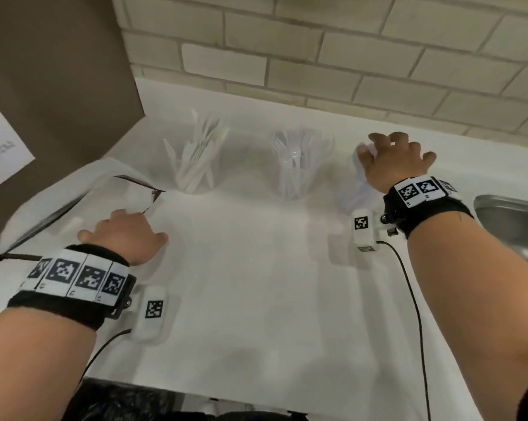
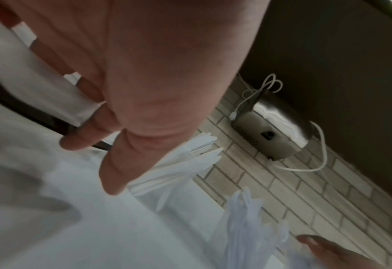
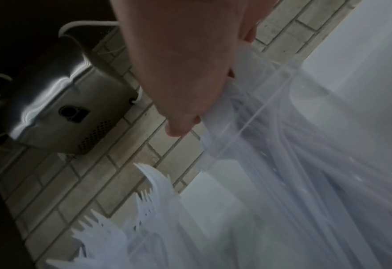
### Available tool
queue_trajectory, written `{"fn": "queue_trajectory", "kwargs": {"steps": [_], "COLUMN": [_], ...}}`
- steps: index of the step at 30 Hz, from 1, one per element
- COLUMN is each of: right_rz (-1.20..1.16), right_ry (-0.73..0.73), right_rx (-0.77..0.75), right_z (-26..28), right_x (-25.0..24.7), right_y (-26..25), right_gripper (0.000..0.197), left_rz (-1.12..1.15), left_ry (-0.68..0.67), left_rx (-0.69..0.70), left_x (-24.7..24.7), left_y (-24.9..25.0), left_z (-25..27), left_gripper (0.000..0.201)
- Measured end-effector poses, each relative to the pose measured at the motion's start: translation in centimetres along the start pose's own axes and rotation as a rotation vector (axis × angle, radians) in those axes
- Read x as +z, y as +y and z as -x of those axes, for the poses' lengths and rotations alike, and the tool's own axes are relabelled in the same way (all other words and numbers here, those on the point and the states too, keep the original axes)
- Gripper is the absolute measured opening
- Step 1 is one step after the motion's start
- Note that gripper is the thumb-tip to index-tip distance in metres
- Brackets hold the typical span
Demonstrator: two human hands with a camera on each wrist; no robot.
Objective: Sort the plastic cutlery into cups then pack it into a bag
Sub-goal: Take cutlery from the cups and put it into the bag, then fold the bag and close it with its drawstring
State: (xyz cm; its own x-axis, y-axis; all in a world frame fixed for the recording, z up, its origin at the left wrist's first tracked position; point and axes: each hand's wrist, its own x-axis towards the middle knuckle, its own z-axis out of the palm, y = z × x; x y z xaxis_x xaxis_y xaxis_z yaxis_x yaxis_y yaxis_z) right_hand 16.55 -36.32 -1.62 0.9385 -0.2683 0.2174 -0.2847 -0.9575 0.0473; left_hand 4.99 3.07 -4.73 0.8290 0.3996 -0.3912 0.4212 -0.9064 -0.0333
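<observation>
My right hand (image 1: 393, 161) is clamped from above around the tops of the cutlery in the right-hand clear cup (image 1: 355, 189), which stands on the white desk (image 1: 256, 268) just beside the steel sink (image 1: 511, 220); in the right wrist view my fingers (image 3: 179, 125) pinch the bunched heads, probably spoons, though blur and translucent plastic leave me unsure. My left hand (image 1: 126, 235) grips the rim of the white bag (image 1: 74, 202) lying at the desk's left end, with my fingers (image 2: 79, 140) curled over its edge to keep the mouth open. The knife cup (image 1: 196, 165) and fork cup (image 1: 296, 171) stand between the two hands, well apart from each other. The risks I see: lifting the bundle could drag the light cup up with it or tip it toward the sink; loose pieces at the edge of the bunch could slip out on the way across; and my arm could clip the fork or knife cups, which look top-heavy. If my left grip slackens, the bag mouth may collapse. Hidden from me: the bag's inside, the right cup's base behind my wrist, and how many pieces I actually hold.
</observation>
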Motion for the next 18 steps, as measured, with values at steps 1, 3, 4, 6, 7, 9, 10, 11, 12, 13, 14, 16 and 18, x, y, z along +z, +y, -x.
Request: {"fn": "queue_trajectory", "kwargs": {"steps": [1,3,4,6,7,9,10,11,12,13,14,16,18], "right_rz": [-0.015,-0.066,-0.109,-0.246,-0.341,-0.558,-0.657,-0.708,-0.7,-0.688,-0.717,-0.917,-1.199], "right_ry": [0.038,0.147,0.211,0.342,0.378,0.337,0.234,0.081,-0.104,-0.284,-0.422,-0.539,-0.565], "right_rx": [-0.002,-0.018,-0.039,-0.12,-0.182,-0.347,-0.429,-0.504,-0.574,-0.633,-0.656,-0.584,-0.438], "right_z": [0.2,0.7,1.2,2.7,3.7,5.9,7.1,8.4,9.5,10.3,11.0,11.5,11.7], "right_x": [-0.3,-1.0,-1.5,-2.3,-2.5,-2.8,-2.8,-2.8,-2.8,-2.7,-2.5,-1.8,-1.3], "right_y": [0.1,0.1,-0.3,-1.8,-2.9,-5.5,-6.8,-8.2,-9.3,-10.4,-11.3,-12.3,-12.7], "right_gripper": [0.054,0.054,0.053,0.046,0.043,0.039,0.039,0.041,0.051,0.065,0.079,0.099,0.106], "left_rz": [-0.002,0.021,0.058,0.174,0.248,0.426,0.511,0.603,0.716,0.856,1.005,1.307,1.536], "left_ry": [0.001,0.025,0.049,0.104,0.121,0.108,0.085,0.062,0.022,-0.035,-0.103,-0.21,-0.267], "left_rx": [0.016,0.086,0.14,0.272,0.339,0.453,0.501,0.55,0.61,0.675,0.727,0.764,0.741], "left_x": [-0.1,-0.6,-1.1,-2.3,-3.1,-4.7,-5.4,-5.7,-5.9,-6.0,-5.8,-5.2,-4.5], "left_y": [0.0,-0.3,-0.3,-0.2,0.0,0.5,0.8,1.0,1.3,1.6,2.1,3.0,3.7], "left_z": [0.1,0.7,1.3,3.0,4.1,6.3,7.0,7.4,7.5,7.5,7.3,6.7,6.1], "left_gripper": [0.061,0.06,0.06,0.057,0.053,0.043,0.039,0.037,0.033,0.027,0.021,0.019,0.018]}}
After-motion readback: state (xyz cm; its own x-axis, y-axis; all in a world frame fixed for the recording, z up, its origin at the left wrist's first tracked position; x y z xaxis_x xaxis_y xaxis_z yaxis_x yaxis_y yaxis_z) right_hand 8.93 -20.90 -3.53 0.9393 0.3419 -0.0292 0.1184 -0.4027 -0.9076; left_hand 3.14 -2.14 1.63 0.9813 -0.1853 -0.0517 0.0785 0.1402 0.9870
